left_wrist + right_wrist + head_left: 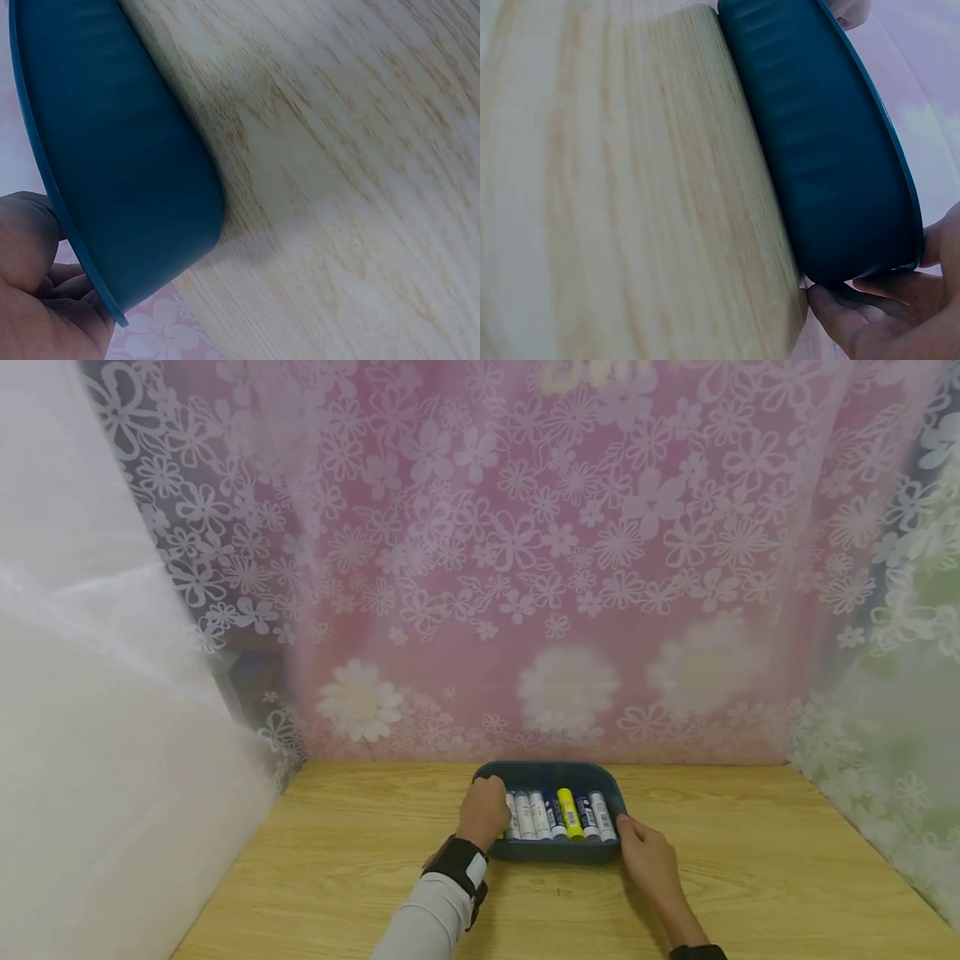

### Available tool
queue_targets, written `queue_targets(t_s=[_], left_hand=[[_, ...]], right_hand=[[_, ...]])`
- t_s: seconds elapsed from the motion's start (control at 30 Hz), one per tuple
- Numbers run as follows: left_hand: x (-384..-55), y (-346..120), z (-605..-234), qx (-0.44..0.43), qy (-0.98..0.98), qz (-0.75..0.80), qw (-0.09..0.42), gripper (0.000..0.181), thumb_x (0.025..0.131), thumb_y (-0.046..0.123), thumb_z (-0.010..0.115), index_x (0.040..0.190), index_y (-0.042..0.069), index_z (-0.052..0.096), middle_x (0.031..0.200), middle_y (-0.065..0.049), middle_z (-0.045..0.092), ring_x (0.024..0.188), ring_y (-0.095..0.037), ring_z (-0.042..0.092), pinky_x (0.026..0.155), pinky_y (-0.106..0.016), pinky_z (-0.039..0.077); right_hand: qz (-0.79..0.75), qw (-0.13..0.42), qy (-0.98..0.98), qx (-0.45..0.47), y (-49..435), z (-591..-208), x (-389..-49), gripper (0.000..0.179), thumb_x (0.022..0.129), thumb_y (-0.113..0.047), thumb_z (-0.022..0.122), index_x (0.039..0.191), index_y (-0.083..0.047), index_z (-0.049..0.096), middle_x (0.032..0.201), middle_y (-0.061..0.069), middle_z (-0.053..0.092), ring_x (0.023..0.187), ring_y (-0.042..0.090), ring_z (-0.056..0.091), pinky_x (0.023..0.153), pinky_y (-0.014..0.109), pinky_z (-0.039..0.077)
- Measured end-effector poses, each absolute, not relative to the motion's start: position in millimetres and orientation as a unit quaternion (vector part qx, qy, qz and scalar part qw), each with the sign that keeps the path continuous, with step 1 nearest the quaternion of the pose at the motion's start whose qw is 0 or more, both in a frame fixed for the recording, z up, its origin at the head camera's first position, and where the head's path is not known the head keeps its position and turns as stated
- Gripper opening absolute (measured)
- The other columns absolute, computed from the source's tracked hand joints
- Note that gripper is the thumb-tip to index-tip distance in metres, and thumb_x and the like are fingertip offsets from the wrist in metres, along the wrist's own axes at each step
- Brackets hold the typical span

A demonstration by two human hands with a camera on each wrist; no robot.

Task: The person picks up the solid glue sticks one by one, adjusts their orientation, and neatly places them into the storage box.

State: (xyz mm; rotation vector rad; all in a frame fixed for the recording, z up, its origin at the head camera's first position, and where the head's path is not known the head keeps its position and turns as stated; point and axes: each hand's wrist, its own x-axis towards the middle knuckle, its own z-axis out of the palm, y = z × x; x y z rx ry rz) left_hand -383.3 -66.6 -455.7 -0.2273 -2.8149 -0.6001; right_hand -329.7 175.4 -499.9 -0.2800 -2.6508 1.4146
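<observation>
A dark teal plastic tray [555,852] sits on the wooden table. Inside lies a row of glue sticks [537,815], mostly white, some dark blue, with a bright yellow one [570,814] right of the middle. My left hand [483,812] grips the tray's left end, fingers curled at the rim, and hides the leftmost sticks. At the opposite end my right hand [651,860] holds the tray with its thumb at the rim. In the right wrist view the fingers [840,319] of that hand reach under the tray's lower edge.
Wood-grain table [337,860] extends on both sides and in front of the tray. A pink flowered curtain [450,568] hangs close behind the table's far edge. White sheeting [112,693] is on the left, and a pale floral sheet [900,735] on the right.
</observation>
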Motion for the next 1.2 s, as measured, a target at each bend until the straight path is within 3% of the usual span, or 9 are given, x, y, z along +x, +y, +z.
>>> queue_targets(t_s=[0.13,0.4,0.5,0.67,0.73,1.03,1.2], left_hand=[[-386.0,-65.1,-455.7,-0.068,-0.972,-0.191,0.117,0.004,0.083,-0.004,0.073,0.081,-0.002,0.071,0.085,-0.019,0.072,0.085,-0.033,0.073,0.065,-0.039,0.059],[-385.6,-65.1,-456.4,-0.069,-0.972,-0.195,0.113,0.009,0.084,-0.005,0.072,0.077,-0.001,0.070,0.083,-0.019,0.072,0.083,-0.034,0.073,0.062,-0.039,0.058],[-384.9,-65.7,-456.6,-0.071,-0.971,-0.195,0.117,0.000,0.086,-0.005,0.071,0.086,-0.005,0.071,0.089,-0.022,0.071,0.088,-0.037,0.072,0.069,-0.043,0.060],[-381.6,-65.2,-457.1,-0.067,-0.972,-0.193,0.116,0.036,0.088,-0.002,0.072,0.118,-0.017,0.060,0.097,-0.029,0.069,0.091,-0.041,0.071,0.072,-0.045,0.061],[-380.8,-64.7,-456.6,-0.064,-0.973,-0.192,0.114,0.040,0.088,-0.002,0.072,0.121,-0.018,0.057,0.097,-0.029,0.068,0.091,-0.042,0.071,0.071,-0.045,0.062],[-383.5,-64.1,-458.0,-0.069,-0.971,-0.199,0.112,0.004,0.084,-0.005,0.073,0.087,-0.005,0.071,0.081,-0.019,0.070,0.078,-0.035,0.072,0.060,-0.040,0.058],[-385.0,-63.4,-458.3,-0.066,-0.973,-0.194,0.107,0.004,0.085,-0.005,0.072,0.082,-0.002,0.073,0.077,-0.016,0.071,0.074,-0.032,0.073,0.056,-0.038,0.057]], right_hand=[[0.464,0.065,-0.879,-0.091,176.0,-500.1,-329.8,0.061,0.108,-0.043,0.036,0.146,0.003,0.049,0.149,0.026,0.047,0.141,0.049,0.039,0.115,0.062,0.033],[0.468,0.072,-0.876,-0.090,175.3,-499.5,-329.4,0.061,0.108,-0.044,0.037,0.146,0.002,0.051,0.148,0.025,0.048,0.140,0.049,0.041,0.115,0.062,0.034],[0.470,0.074,-0.875,-0.086,174.8,-499.8,-329.6,0.061,0.109,-0.044,0.037,0.146,0.002,0.051,0.148,0.025,0.049,0.140,0.049,0.041,0.115,0.061,0.034],[0.466,0.079,-0.877,-0.086,175.2,-501.1,-329.3,0.059,0.109,-0.043,0.038,0.145,0.003,0.051,0.147,0.025,0.049,0.140,0.049,0.042,0.115,0.061,0.035],[0.467,0.081,-0.876,-0.087,175.2,-501.1,-328.8,0.059,0.109,-0.043,0.039,0.144,0.002,0.052,0.147,0.025,0.050,0.140,0.049,0.042,0.115,0.061,0.035],[0.465,0.082,-0.877,-0.087,175.5,-500.5,-328.4,0.058,0.109,-0.042,0.039,0.144,0.002,0.053,0.146,0.025,0.051,0.139,0.049,0.043,0.114,0.061,0.036],[0.464,0.082,-0.878,-0.087,175.5,-499.8,-328.3,0.058,0.109,-0.042,0.039,0.143,0.002,0.053,0.146,0.025,0.051,0.139,0.049,0.044,0.113,0.061,0.037]])
